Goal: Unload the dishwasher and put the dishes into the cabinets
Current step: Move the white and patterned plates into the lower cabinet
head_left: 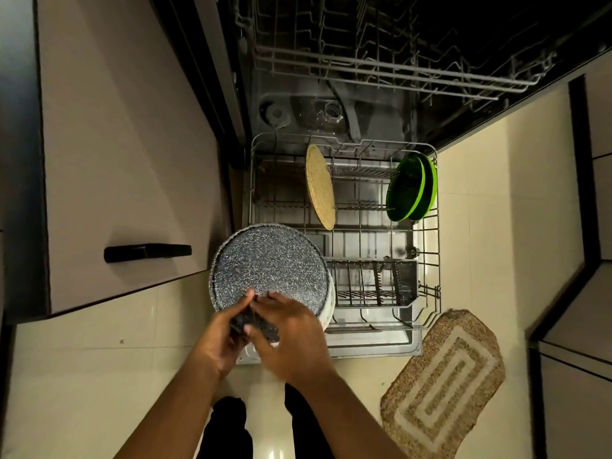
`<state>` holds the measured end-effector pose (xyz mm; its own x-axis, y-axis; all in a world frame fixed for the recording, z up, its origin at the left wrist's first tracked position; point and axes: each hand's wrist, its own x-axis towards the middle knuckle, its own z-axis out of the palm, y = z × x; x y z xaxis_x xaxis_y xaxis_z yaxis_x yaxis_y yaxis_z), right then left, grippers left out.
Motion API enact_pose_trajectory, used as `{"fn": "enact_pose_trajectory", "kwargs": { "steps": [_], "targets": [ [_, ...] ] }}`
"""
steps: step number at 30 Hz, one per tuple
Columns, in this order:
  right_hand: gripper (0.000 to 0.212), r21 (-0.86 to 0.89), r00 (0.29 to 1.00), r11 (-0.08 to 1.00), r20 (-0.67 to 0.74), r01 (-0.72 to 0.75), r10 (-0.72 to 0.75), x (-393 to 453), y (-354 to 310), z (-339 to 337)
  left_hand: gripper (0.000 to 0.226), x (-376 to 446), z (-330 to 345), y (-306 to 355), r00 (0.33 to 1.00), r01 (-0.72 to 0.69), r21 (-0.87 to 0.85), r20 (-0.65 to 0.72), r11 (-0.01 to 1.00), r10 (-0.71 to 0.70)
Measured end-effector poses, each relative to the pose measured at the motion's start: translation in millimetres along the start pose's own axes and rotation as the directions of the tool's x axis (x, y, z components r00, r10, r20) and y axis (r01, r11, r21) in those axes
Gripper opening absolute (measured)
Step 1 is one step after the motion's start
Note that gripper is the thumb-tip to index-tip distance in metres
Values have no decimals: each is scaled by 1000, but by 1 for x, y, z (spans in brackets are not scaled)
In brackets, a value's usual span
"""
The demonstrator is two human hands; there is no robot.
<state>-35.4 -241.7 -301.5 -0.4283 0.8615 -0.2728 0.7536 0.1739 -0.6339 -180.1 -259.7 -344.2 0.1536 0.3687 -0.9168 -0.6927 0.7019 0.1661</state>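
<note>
Two hands on one pan, lower centre of frame. Going left to right:

Far left: beige cabinet front with a black bar handle, pale floor tiles below it.

Centre-left: speckled dark-grey pan, bottom side up toward the camera, cream-coloured inside wall showing at its right edge. It is held over the front-left corner of the lower rack, above the rack wires; can't tell if it touches them. Left hand is curled around the pan's speckled handle from the left. Right hand grips the same handle from the right, fingers wrapped over it, fingertips reaching the pan rim. Both hands closed on the handle, touching each other.

Centre: lower dishwasher rack pulled out over the open door. A round tan speckled plate stands on edge in the rear half of the rack. Cutlery basket section sits front-centre, just right of the pan.

Upper centre to right: upper rack inside the dark tub, wire only from this angle.

Right of rack: two green plates nested, standing on edge against the rear-right corner.

Lower right: brown and cream patterned mat on the floor, beside the door's front-right corner.
</note>
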Motion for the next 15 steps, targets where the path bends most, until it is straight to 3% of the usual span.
{"fn": "enact_pose_trajectory", "kwargs": {
  "steps": [4,7,12,15],
  "targets": [
    [21,71,942,966,-214,-249,258,50,25,-33,37,5,2,8,997,-57,-41,-63,998,54],
    [19,92,857,897,-268,-431,440,98,57,-56,48,6,2,10,995,-52,-47,-86,998,48],
    [48,-56,849,859,-196,-509,491,170,95,-57,55,13,-4,3,993,-78,-61,-88,995,73],
    [46,-144,866,854,-101,-500,490,191,106,-41,54,14,-11,-2,996,-74,-65,-59,995,70]
  ]
}}
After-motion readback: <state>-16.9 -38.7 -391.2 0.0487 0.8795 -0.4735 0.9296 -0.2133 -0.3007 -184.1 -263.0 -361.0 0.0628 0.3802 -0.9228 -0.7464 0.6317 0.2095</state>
